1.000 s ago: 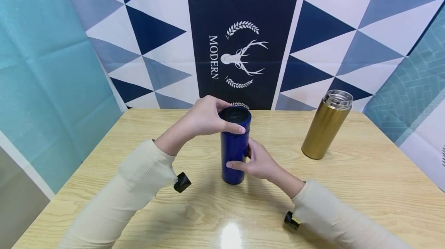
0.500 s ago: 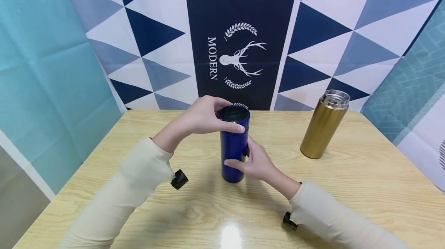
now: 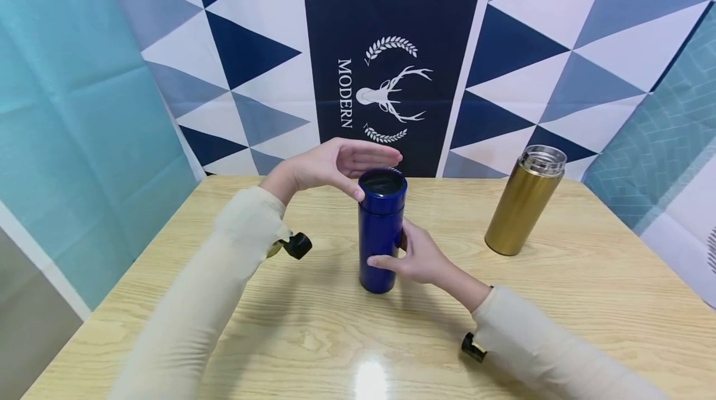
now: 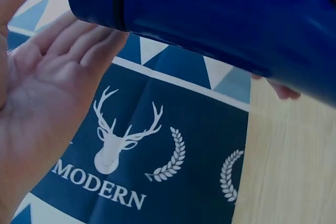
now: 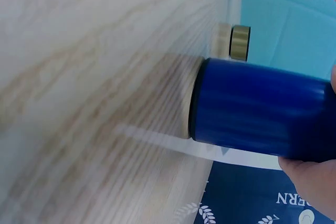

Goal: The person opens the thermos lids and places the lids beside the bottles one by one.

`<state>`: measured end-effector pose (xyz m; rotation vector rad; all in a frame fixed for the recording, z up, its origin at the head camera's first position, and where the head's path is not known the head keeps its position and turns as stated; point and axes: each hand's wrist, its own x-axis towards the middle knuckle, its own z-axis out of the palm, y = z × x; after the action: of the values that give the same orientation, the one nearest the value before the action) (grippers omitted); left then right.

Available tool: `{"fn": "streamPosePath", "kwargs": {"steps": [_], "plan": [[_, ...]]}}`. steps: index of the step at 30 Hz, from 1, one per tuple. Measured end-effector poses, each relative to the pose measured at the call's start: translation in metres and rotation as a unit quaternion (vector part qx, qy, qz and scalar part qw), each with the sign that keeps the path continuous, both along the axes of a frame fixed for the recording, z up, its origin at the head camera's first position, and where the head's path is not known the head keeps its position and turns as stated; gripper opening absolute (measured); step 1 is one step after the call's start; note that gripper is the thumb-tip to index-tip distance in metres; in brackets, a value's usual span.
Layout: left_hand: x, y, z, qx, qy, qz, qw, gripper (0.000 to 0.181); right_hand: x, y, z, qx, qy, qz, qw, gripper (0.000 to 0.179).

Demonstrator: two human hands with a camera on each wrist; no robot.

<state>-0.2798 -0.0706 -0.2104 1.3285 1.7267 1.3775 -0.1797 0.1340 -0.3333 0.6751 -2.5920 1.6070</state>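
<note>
A dark blue vacuum flask (image 3: pixel 376 235) stands upright on the wooden table, its glossy black top facing up. A seam below the rim marks off its blue cap (image 3: pixel 383 202). My right hand (image 3: pixel 422 257) grips the flask's lower half from the right, thumb across the front. Around the cap from the left is my left hand (image 3: pixel 335 167), fingers straight and spread from the thumb. The thumb tip overlaps the cap's left edge in the head view. In the left wrist view the fingers of this hand (image 4: pixel 44 98) lie loosely beside the cap.
A gold flask (image 3: pixel 523 207) without a cap stands at the right, its steel neck bare. In the right wrist view a short gold cylinder (image 5: pixel 240 43) sits on the table beyond the blue flask. A patterned cloth (image 3: pixel 263 77) hangs behind the table (image 3: pixel 335 350).
My left hand has let go of the cap; its fingers have straightened and lifted away, up and to the left. My right hand keeps its grip on the blue flask.
</note>
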Motion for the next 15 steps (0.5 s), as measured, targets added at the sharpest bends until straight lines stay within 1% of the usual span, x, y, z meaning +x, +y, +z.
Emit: {"fn": "streamPosePath", "kwargs": {"steps": [3,6,8,11,15], "plan": [[-0.005,0.003,-0.004,0.004,-0.007,-0.022,0.9997,0.09,-0.001,0.0,0.0,-0.002,-0.008,0.009,0.9999,0.066],[-0.006,0.005,-0.004,-0.02,-0.003,-0.021,0.9996,0.08,-0.002,-0.001,-0.001,-0.003,-0.008,0.015,0.9998,0.068],[-0.005,0.005,-0.002,-0.041,0.003,-0.009,0.9991,0.071,-0.002,-0.001,-0.002,-0.004,-0.006,0.016,0.9998,0.068],[-0.001,0.006,0.005,-0.075,0.023,0.024,0.9966,0.062,-0.003,-0.002,-0.003,-0.007,-0.001,0.016,0.9999,0.067],[0.006,0.008,0.017,-0.134,0.062,0.072,0.9865,0.059,-0.005,-0.001,-0.002,-0.004,-0.002,0.009,1.0,0.068]]}}
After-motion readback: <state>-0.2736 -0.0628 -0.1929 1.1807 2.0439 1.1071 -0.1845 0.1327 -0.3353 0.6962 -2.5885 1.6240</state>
